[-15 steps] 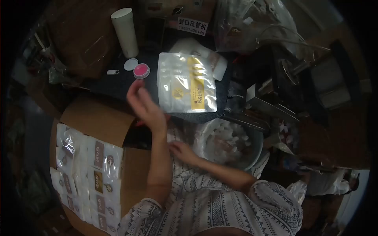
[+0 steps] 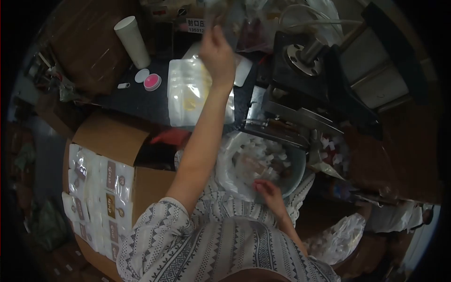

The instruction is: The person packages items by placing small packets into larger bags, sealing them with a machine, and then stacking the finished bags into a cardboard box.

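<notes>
My left hand (image 2: 218,54) reaches over the table to the far side, its fingers pinched at the edge of a clear plastic bag (image 2: 221,13). Below that forearm lies a stack of silver-white pouches (image 2: 181,101) with yellow print, partly hidden by the arm. My right hand (image 2: 271,195) is at the near rim of a round tub (image 2: 300,171) lined with clear plastic. Its fingers are loosely bent and apart, with nothing visible in them. Small whitish pieces (image 2: 263,157) fill the tub.
On the left, an open cardboard box (image 2: 110,136) holds rows of printed pouches (image 2: 110,207). A white cup (image 2: 133,44) stands behind an open pink pot (image 2: 151,82) and its lid (image 2: 142,75). A dark machine (image 2: 300,70) occupies the right side.
My left hand has moved from beside the pouches up to the plastic bag at the back. My right hand has gone from my lap rightward to the tub. The view has shifted slightly.
</notes>
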The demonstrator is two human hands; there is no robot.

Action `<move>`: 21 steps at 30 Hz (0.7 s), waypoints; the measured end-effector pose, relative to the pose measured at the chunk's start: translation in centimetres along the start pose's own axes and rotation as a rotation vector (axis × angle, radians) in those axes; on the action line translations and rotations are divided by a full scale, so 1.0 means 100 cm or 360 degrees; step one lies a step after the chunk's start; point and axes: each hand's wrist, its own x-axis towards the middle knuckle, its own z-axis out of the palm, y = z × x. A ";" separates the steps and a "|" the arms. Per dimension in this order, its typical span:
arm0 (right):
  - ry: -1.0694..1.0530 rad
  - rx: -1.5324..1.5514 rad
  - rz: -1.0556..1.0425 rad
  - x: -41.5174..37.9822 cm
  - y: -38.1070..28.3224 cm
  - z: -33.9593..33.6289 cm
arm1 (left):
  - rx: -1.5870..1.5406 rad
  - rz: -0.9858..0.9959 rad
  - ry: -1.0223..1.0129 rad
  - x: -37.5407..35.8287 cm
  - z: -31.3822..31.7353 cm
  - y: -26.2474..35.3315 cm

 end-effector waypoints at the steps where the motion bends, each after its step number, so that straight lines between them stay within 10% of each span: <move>1: -0.0045 0.0007 0.0005 -0.003 -0.004 -0.006 | -0.0009 0.0649 0.0337 -0.021 -0.016 -0.002; 3: -0.0084 0.0039 0.0028 -0.008 -0.017 -0.019 | -0.0247 0.0188 0.0248 -0.104 -0.059 0.012; 7: -0.0514 0.0015 0.0202 -0.024 -0.055 -0.057 | 0.0336 0.0842 -0.0265 -0.238 -0.117 -0.036; 9: -0.0661 0.0058 0.0264 -0.028 -0.072 -0.075 | 0.0281 0.0611 -0.1252 -0.280 -0.136 -0.054; 11: -0.0867 -0.0057 0.0069 -0.033 -0.086 -0.090 | 0.0501 0.0636 -0.1571 -0.308 -0.123 -0.087; 19: -0.0474 -0.0298 -0.0501 -0.033 -0.120 -0.111 | 0.1125 0.0662 -0.2395 -0.353 -0.091 -0.190; 21: 0.0069 -0.0506 -0.0593 -0.023 -0.124 -0.131 | 0.1313 0.0674 -0.2460 -0.343 -0.082 -0.173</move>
